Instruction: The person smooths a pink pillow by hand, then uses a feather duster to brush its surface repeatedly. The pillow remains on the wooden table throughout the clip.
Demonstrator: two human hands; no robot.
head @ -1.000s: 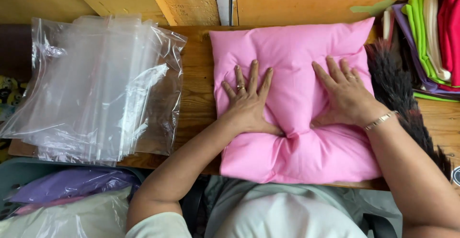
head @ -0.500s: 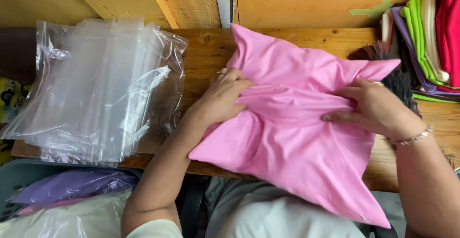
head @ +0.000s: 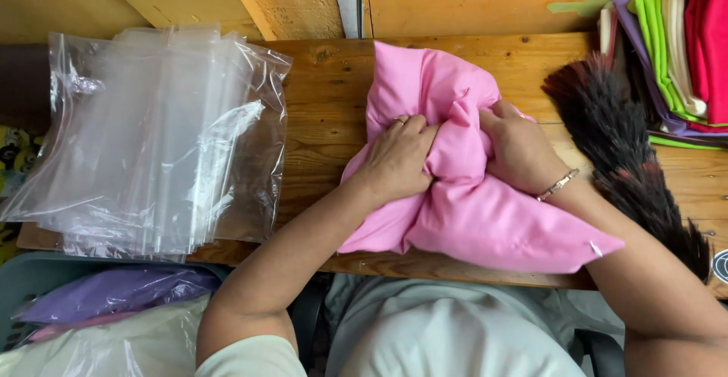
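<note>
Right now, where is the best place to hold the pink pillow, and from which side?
Grip the pink pillow at its squeezed middle, one hand from each side, as the left hand and right hand do now. The bunched fabric there gives firm folds; its corners are loose.

Fingertips of the left hand [head: 396, 161] and right hand [head: 522, 149] buried in the folds of the pink pillow [head: 462, 202] — grip hidden there. Stack of folded cloths [head: 671, 43] cut off by the right edge. Feather duster [head: 629, 157] handle out of sight. Bagged items [head: 106, 309] under the tabletop [head: 326, 119] cropped at the bottom — contents unclear.
</note>
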